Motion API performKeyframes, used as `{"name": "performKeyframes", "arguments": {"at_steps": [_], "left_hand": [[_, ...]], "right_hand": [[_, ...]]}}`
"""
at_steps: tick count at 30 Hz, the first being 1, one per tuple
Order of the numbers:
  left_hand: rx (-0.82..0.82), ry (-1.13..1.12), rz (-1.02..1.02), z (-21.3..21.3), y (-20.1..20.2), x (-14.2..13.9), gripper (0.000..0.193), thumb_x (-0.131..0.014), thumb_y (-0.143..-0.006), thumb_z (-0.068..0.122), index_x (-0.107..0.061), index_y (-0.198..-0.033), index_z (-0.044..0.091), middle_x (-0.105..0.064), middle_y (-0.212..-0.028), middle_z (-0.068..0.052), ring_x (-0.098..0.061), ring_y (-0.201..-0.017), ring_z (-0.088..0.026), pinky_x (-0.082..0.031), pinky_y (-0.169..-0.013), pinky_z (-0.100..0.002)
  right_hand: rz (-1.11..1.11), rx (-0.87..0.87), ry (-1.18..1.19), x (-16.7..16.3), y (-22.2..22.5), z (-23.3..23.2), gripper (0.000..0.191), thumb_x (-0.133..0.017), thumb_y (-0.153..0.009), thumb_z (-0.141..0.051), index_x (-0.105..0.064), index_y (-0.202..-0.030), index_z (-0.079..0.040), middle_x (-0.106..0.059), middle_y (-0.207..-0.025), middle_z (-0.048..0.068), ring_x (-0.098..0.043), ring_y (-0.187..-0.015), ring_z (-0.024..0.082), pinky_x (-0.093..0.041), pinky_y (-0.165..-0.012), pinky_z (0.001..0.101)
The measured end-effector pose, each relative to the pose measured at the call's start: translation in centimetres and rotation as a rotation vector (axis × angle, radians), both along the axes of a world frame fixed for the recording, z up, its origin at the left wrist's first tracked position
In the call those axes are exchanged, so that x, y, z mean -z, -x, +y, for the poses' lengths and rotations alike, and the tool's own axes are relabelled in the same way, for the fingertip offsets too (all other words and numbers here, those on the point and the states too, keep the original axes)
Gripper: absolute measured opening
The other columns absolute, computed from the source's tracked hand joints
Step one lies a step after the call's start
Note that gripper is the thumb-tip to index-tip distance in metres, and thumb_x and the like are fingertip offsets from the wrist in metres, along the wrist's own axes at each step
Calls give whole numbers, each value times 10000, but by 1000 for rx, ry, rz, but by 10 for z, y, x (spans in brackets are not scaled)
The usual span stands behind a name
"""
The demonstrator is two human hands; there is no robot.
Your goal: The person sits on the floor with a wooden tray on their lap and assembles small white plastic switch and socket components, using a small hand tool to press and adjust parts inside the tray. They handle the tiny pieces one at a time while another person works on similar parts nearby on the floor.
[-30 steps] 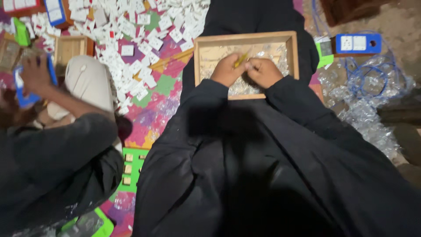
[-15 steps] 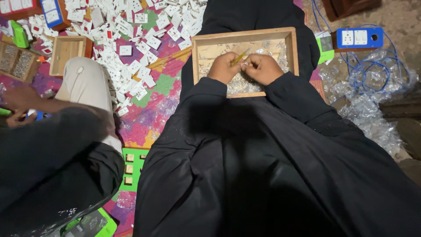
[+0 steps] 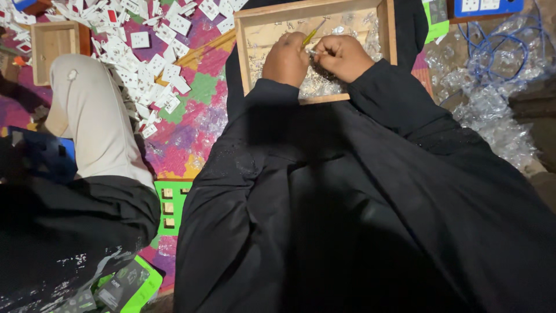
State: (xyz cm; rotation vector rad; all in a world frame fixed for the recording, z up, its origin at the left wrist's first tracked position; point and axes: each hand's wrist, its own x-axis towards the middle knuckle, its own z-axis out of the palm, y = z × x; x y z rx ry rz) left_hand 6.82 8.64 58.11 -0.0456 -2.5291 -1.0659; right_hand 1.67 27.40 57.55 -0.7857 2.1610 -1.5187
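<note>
A shallow wooden tray (image 3: 387, 28) lies on my lap, strewn with several small shiny metal parts (image 3: 317, 87). Both my hands rest inside it, close together. My left hand (image 3: 286, 58) is closed around a thin yellow-handled screwdriver (image 3: 313, 33) whose handle sticks up toward the tray's far side. My right hand (image 3: 343, 57) pinches a small metal part right beside the screwdriver's tip; the part itself is mostly hidden by my fingers. Black sleeves cover both arms.
A pile of small white plastic switch pieces (image 3: 152, 40) covers the colourful mat (image 3: 191, 124) at left. Another person's beige-trousered knee (image 3: 90, 110) and dark sleeve fill the left. A second small wooden box (image 3: 53, 40), a blue socket strip (image 3: 487, 7) and crumpled clear plastic bags (image 3: 492, 116) lie around.
The view has shifted and come closer to the tray. My hands stay together in the tray. The other person's hand with a blue object has dropped lower at left.
</note>
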Motion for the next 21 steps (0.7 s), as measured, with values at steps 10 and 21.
{"name": "performKeyframes", "arguments": {"at_steps": [10, 21], "left_hand": [[85, -243, -186, -12, 3, 6, 167, -686, -884, 127, -724, -1033, 60, -726, -976, -179, -724, -896, -326, -565, -790, -405], [170, -314, -196, -6, 1, 7, 167, -681, -885, 99, -733, -1037, 54, -747, -980, -156, -741, -887, -274, -572, -786, -362]], "right_hand": [[50, 151, -45, -9, -3, 7, 102, -701, -1018, -116, -704, -1001, -16, -651, -798, -39, -545, -714, 35, -466, -645, 244], [157, 188, -99, -16, -6, 12, 74, -664, -1001, -71, -708, -994, -11, -690, -821, 43, -584, -703, 71, -465, -637, 263]]}}
